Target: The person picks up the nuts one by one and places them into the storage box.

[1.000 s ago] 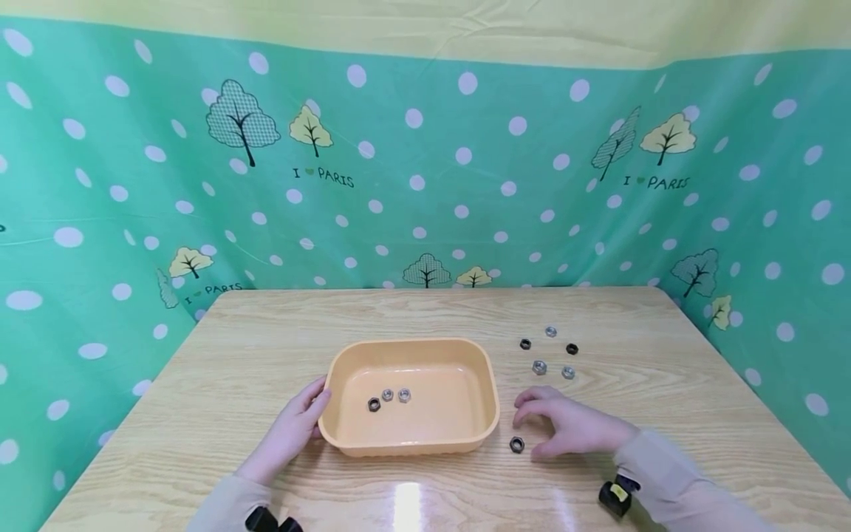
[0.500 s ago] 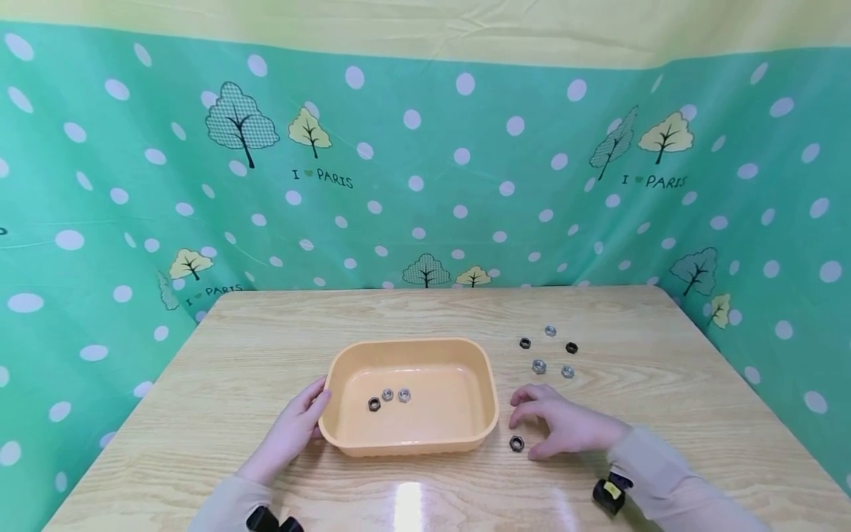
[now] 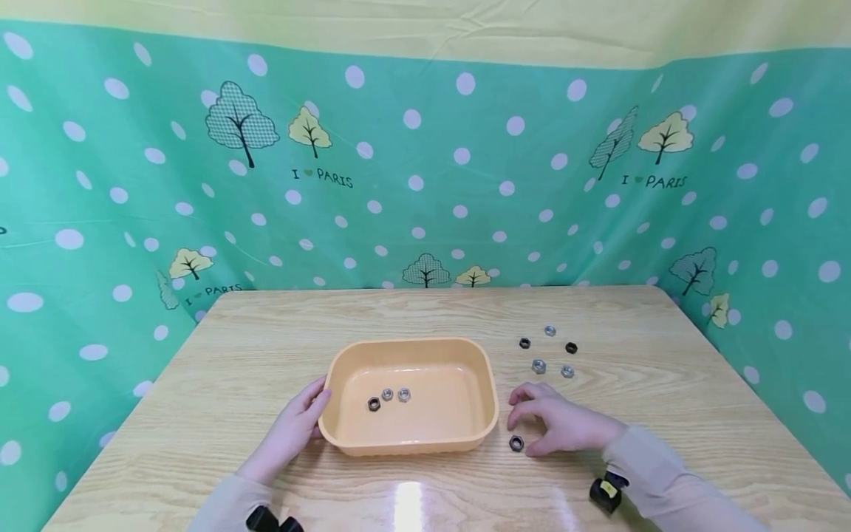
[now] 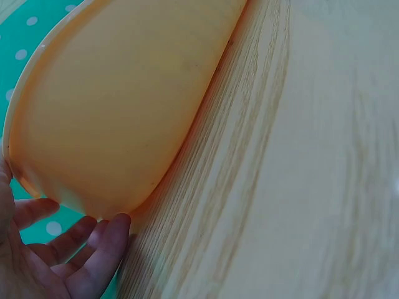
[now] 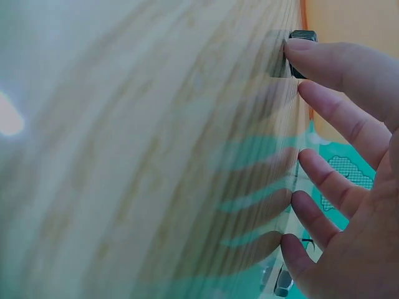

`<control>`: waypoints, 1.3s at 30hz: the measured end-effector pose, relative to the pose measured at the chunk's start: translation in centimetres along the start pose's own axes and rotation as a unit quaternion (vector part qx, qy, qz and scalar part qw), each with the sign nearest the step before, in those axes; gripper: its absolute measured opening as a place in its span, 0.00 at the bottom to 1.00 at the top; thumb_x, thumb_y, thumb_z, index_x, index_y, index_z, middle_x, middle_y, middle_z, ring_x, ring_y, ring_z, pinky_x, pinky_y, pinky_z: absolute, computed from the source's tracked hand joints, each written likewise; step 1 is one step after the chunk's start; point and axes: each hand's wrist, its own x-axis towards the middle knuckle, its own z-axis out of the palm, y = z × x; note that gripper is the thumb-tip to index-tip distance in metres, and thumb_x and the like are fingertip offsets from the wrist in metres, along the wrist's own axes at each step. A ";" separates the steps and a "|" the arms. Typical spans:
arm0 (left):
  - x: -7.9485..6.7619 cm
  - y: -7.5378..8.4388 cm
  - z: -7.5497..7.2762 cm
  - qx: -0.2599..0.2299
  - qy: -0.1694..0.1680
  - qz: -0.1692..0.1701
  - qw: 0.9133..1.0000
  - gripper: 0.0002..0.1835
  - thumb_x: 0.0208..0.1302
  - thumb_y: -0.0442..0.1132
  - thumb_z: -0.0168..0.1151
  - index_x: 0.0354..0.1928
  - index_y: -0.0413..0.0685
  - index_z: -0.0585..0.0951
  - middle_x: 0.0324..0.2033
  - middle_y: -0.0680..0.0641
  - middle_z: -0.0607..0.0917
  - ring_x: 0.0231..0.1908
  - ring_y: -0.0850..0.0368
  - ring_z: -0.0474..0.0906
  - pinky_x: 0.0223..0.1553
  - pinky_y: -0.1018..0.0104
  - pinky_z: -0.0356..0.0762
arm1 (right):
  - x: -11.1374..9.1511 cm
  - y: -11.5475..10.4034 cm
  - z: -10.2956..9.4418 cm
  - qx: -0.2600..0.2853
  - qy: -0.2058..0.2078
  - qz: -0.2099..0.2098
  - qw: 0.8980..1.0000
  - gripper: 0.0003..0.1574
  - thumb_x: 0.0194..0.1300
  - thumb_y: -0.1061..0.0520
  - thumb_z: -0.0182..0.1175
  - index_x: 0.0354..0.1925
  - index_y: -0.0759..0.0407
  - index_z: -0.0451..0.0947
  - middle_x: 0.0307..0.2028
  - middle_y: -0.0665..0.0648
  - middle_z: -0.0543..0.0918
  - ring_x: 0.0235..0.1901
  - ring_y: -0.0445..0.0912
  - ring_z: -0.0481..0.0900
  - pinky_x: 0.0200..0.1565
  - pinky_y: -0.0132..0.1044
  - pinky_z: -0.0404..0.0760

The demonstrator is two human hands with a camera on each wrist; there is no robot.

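My left hand (image 3: 292, 428) lies against the left end of a peach plastic basin (image 3: 425, 448), its fingertips touching the outer wall in the left wrist view. Inside the basin are a dark hex nut (image 3: 374, 404) and two silver nuts, one of them the silver nut (image 3: 404, 395) on the right. To the right of the basin, my right hand (image 3: 565, 423) is spread with its fingertips down at the table. Close by its thumb lies a black hex nut (image 3: 516, 443); in the right wrist view the thumb overlaps this nut (image 5: 303, 35). The index finger stands apart from it.
Beyond my right hand several loose nuts lie on the wooden table (image 3: 266, 325), such as a silver nut (image 3: 539, 366) and a black nut (image 3: 572, 347). A green dotted curtain (image 3: 425, 177) hangs around the back and sides.
My right hand has shifted slightly left, bringing its thumb closer to the black nut. The left hand, basin and nuts stay where they were.
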 end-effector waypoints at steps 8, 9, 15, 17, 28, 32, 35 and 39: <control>0.0 -0.1 -0.2 0.000 -0.008 -0.003 1.000 0.26 0.76 0.41 0.41 0.70 0.35 0.57 0.61 0.26 0.68 0.44 0.46 0.81 0.35 0.63 0.86 | 0.4 -0.2 0.1 0.009 0.002 -0.015 1.000 0.16 0.44 0.54 0.72 0.34 0.39 0.79 0.52 0.55 0.71 0.53 0.54 0.64 0.57 0.56 0.67; 0.1 -0.2 -0.2 0.001 -0.010 -0.003 1.000 0.27 0.76 0.41 0.41 0.70 0.34 0.57 0.61 0.26 0.67 0.44 0.46 0.81 0.35 0.63 0.86 | 0.4 -0.1 0.1 0.010 0.001 -0.014 1.000 0.16 0.44 0.54 0.72 0.33 0.39 0.79 0.52 0.55 0.71 0.53 0.54 0.64 0.57 0.56 0.67; 0.1 -0.1 -0.2 0.001 -0.013 -0.003 1.000 0.27 0.76 0.41 0.41 0.70 0.34 0.57 0.61 0.25 0.67 0.44 0.46 0.81 0.35 0.63 0.86 | 0.5 -0.2 0.0 0.011 -0.001 -0.011 1.000 0.15 0.45 0.54 0.72 0.31 0.38 0.79 0.52 0.55 0.71 0.53 0.54 0.63 0.56 0.55 0.66; 0.1 0.0 -0.2 -0.002 -0.010 -0.005 1.000 0.26 0.76 0.41 0.41 0.70 0.35 0.57 0.61 0.26 0.68 0.44 0.46 0.81 0.35 0.63 0.86 | 0.5 -0.3 0.0 0.012 -0.002 -0.008 1.000 0.15 0.45 0.54 0.72 0.31 0.38 0.79 0.52 0.55 0.71 0.53 0.54 0.63 0.56 0.55 0.66; -0.1 0.1 -0.1 0.002 -0.001 -0.009 1.000 0.26 0.76 0.40 0.41 0.70 0.36 0.58 0.60 0.26 0.69 0.42 0.48 0.82 0.34 0.64 0.86 | 0.6 -0.7 -0.2 0.022 -0.013 0.014 1.000 0.14 0.46 0.54 0.72 0.30 0.38 0.80 0.53 0.54 0.71 0.55 0.54 0.63 0.58 0.57 0.65; -0.2 0.0 -0.1 0.005 -0.003 -0.007 1.000 0.26 0.76 0.40 0.41 0.70 0.34 0.57 0.59 0.26 0.70 0.41 0.48 0.82 0.34 0.64 0.86 | 0.6 -0.6 -0.1 0.014 -0.012 0.007 1.000 0.14 0.46 0.54 0.72 0.30 0.38 0.80 0.53 0.54 0.71 0.54 0.53 0.63 0.57 0.55 0.66; -0.1 0.0 -0.1 0.008 -0.006 -0.005 1.000 0.27 0.76 0.41 0.41 0.70 0.33 0.57 0.60 0.26 0.69 0.41 0.47 0.82 0.34 0.63 0.86 | 0.7 -0.6 0.0 0.008 -0.012 -0.002 1.000 0.14 0.45 0.55 0.72 0.30 0.38 0.80 0.53 0.55 0.71 0.54 0.54 0.63 0.57 0.55 0.66; 0.0 0.0 -0.1 0.010 -0.007 -0.007 1.000 0.27 0.76 0.41 0.41 0.70 0.33 0.56 0.61 0.26 0.67 0.41 0.47 0.82 0.35 0.63 0.86 | 0.8 -0.6 0.0 0.017 -0.018 0.004 1.000 0.14 0.45 0.55 0.72 0.30 0.39 0.80 0.53 0.55 0.71 0.54 0.54 0.62 0.58 0.58 0.65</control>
